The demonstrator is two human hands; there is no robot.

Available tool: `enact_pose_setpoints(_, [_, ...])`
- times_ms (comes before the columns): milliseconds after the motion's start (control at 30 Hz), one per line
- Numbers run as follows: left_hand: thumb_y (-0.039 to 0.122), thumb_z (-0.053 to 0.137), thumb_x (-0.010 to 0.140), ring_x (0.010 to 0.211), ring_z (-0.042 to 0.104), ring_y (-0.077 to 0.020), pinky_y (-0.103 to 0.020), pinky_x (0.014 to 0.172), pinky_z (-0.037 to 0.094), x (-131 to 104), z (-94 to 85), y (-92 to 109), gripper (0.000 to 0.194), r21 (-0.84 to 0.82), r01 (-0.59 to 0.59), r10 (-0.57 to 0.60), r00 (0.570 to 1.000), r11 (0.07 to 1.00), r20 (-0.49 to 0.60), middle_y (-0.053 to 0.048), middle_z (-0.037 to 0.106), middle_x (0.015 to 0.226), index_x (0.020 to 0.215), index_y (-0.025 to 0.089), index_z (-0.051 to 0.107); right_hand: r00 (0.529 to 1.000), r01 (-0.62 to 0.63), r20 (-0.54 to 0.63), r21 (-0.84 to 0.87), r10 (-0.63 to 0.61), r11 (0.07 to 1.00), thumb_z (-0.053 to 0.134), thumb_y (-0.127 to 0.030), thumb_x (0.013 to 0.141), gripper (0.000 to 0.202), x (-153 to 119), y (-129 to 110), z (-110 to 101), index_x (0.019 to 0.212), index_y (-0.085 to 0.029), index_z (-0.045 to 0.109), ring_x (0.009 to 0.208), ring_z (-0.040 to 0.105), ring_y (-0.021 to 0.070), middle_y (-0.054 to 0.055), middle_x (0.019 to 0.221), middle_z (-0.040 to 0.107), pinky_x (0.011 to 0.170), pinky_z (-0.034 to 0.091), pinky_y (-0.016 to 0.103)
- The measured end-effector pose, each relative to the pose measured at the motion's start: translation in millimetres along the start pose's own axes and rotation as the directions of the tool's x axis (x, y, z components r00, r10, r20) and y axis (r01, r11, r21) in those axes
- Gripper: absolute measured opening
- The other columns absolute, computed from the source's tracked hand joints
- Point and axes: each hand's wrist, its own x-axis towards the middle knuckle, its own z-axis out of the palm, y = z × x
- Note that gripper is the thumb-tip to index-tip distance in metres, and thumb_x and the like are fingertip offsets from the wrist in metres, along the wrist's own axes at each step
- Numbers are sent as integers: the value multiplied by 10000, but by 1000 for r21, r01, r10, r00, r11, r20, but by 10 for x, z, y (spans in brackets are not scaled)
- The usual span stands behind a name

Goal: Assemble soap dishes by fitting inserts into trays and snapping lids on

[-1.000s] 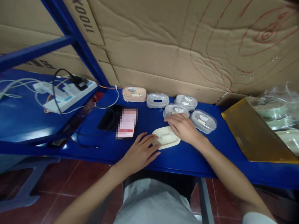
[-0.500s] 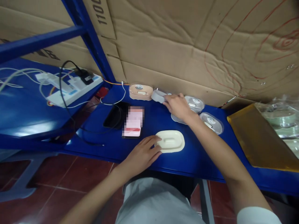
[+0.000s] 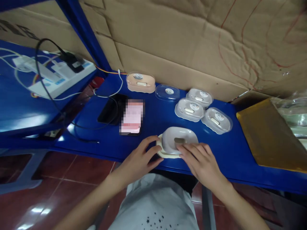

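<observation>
A pale grey oval dish, with a darker oblong patch in its middle, lies over a cream oval dish near the table's front edge. Most of the cream dish is covered; its left end and front rim show. My left hand is closed at that left end, fingertips and thumb against the rim. With its fingers at the front right edge of the grey dish, my right hand grips it. Whether the grey dish sits flat on the cream one, I cannot tell.
Several lidded grey dishes stand at the back right. A clear lid and a peach lidded dish are along the cardboard wall. Left are a lit phone, a black phone-like slab and a power strip. A yellow-brown bag lies right.
My right hand has come back from the rear row towards me, bringing the grey dish over the cream one. My left hand has stayed at the cream dish. The view has shifted slightly.
</observation>
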Motion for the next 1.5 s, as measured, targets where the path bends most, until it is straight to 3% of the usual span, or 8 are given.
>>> enact_pose_setpoints(467, [288, 650, 1076, 1490, 547, -357, -543, 1150, 601, 74, -58, -7, 310, 123, -129, 115, 987, 984, 113, -182, 519, 1600, 1371, 195, 623, 991, 131, 15, 33, -132, 991, 520, -64, 1074, 433, -38, -128, 269, 1491, -126, 616, 1343, 628, 238, 88, 1466, 715, 1135, 475, 432])
enact_pose_setpoints(633, [342, 652, 1081, 1520, 521, -345, -541, 1183, 580, 63, -55, -20, 320, 122, -140, 123, 983, 983, 136, -153, 539, 1613, 1370, 206, 627, 987, 153, 40, 96, -157, 984, 533, -185, 1104, 417, 79, -4, 81, 1512, -202, 616, 1326, 673, 221, 65, 1460, 724, 1096, 556, 413])
enact_pose_setpoints(733, [418, 689, 1054, 1512, 523, -360, -558, 1163, 590, 83, -38, -11, 350, 71, -130, 123, 987, 989, 101, -170, 559, 1587, 1320, 196, 646, 990, 140, -38, 147, -135, 979, 539, -200, 1099, 414, 501, 305, -139, 1492, -277, 644, 1319, 693, 234, 54, 1420, 750, 1126, 551, 479])
enact_pose_setpoints(833, [387, 725, 1031, 1493, 538, -364, -563, 1166, 584, 99, -24, -3, 325, 53, -111, 107, 991, 992, 77, -165, 581, 1560, 1287, 198, 661, 997, 51, 50, 121, -58, 991, 523, -273, 1120, 383, 1203, 748, -183, 1475, -207, 651, 1410, 626, 269, 114, 1472, 709, 1199, 490, 518])
enact_pose_setpoints(1000, [357, 731, 1021, 1470, 555, -355, -589, 1205, 541, 81, -30, -8, 333, 56, -99, 96, 994, 993, 55, -156, 571, 1566, 1311, 213, 654, 982, -23, 190, 65, 11, 998, 709, -414, 1034, 455, 2241, 1402, 254, 1424, -194, 627, 1260, 670, 291, 126, 1455, 642, 1052, 587, 536])
enact_pose_setpoints(1133, [358, 687, 1046, 1460, 553, -356, -589, 1177, 565, 55, -32, -17, 318, 46, -86, 84, 995, 995, 49, -166, 566, 1553, 1320, 203, 642, 959, -95, 275, 60, 75, 994, 705, -456, 1033, 455, 2538, 1581, 533, 1392, -184, 638, 1167, 697, 255, 113, 1403, 652, 992, 614, 482])
enact_pose_setpoints(1300, [355, 680, 1053, 1429, 584, -335, -545, 1134, 607, 28, -31, -24, 350, -32, -34, 35, 998, 999, 59, -157, 570, 1516, 1371, 234, 596, 980, -89, 185, 96, 70, 991, 765, -416, 988, 515, 2345, 1389, 215, 1410, -161, 617, 1236, 673, 302, 159, 1442, 617, 1070, 576, 538])
enact_pose_setpoints(1500, [394, 718, 1031, 1414, 616, -327, -563, 1082, 639, -43, -7, -77, 628, -226, 126, -123, 992, 966, 30, -177, 527, 1541, 1565, 286, 405, 991, -14, 128, 291, -25, 957, 752, -449, 975, 598, 933, 756, -305, 1509, -312, 520, 1493, 534, 295, 112, 1606, 509, 1208, 521, 476])
